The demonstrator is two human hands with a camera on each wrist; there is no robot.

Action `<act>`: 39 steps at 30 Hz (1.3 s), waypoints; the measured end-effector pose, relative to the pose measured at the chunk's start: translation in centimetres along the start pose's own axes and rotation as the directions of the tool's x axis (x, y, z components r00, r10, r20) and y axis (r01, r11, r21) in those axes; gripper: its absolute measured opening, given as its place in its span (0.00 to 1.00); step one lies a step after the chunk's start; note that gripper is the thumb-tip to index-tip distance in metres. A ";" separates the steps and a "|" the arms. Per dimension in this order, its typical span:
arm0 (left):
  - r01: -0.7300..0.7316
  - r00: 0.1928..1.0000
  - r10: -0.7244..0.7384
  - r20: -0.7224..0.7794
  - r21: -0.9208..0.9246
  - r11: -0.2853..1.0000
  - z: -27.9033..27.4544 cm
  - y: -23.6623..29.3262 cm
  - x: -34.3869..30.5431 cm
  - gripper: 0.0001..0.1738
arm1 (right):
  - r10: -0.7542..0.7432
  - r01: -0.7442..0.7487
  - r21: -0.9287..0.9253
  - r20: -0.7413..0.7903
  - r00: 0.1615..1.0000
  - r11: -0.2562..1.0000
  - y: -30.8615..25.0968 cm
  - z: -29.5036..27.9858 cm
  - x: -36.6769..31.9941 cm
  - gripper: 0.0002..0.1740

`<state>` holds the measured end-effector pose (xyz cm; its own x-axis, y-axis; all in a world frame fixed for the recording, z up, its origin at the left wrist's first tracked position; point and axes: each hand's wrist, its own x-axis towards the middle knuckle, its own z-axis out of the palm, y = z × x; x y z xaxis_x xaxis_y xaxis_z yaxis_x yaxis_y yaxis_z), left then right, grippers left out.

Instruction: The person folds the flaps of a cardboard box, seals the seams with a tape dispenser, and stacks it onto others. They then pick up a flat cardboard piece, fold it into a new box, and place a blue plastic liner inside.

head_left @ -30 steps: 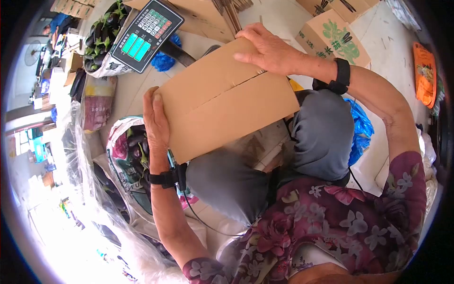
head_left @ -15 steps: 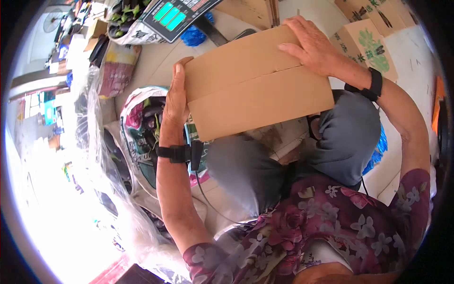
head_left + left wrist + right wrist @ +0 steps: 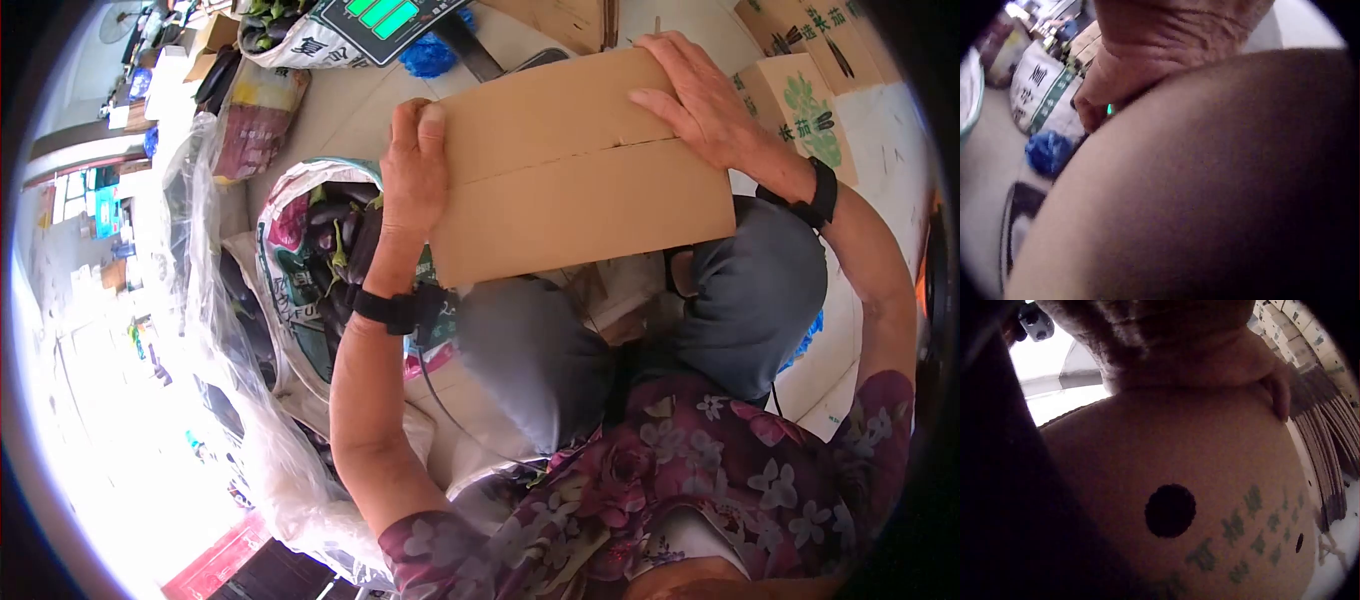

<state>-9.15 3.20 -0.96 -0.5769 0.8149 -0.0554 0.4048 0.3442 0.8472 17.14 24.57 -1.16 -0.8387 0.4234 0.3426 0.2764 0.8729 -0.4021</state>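
A closed brown cardboard box (image 3: 580,170) spans the space between the hands, above the person's knees, its top seam running across. The left hand (image 3: 413,165) grips its left end, thumb near the upper corner. At the far right corner the right hand (image 3: 705,105) holds it, thumb on the top face and fingers over the far edge. In the left wrist view the left hand (image 3: 1166,44) bends over the box's edge. The right wrist view shows a side of the box (image 3: 1229,462) with a dark round hole (image 3: 1170,510) and green printed characters.
A sack of eggplants (image 3: 335,240) stands left of the knees, beside clear plastic sheeting (image 3: 215,330). Beyond the box are a digital scale (image 3: 385,25) and a blue plastic bag (image 3: 428,55). Printed cartons (image 3: 800,110) lie at the far right.
In the head view the box, both hands and the surroundings have shifted right. The left hand has changed its hold, its thumb now nearer the upper left corner. The scale has moved partly out of view.
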 end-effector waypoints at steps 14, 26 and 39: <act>-0.488 0.841 0.480 0.250 0.734 0.473 0.1 0.7 0.5 0.12 | 0.073 -0.078 0.071 0.081 0.994 0.994 0.5 0.2 -0.1 0.32; -0.257 0.960 0.274 0.057 0.565 0.784 1.4 2.9 0.0 0.26 | 0.676 -0.745 -0.014 0.432 0.597 0.667 17.4 9.7 -18.7 0.46; -0.322 0.938 0.334 0.089 0.579 0.749 1.0 2.3 0.3 0.20 | 0.830 -0.836 -0.236 0.413 0.375 0.496 14.5 15.8 -19.1 0.34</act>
<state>-7.65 4.68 0.47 -0.3428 0.9213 0.1838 0.8997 0.2657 0.3463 29.73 25.30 -26.88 -0.2793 0.7827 -0.5562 0.9488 0.1362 -0.2849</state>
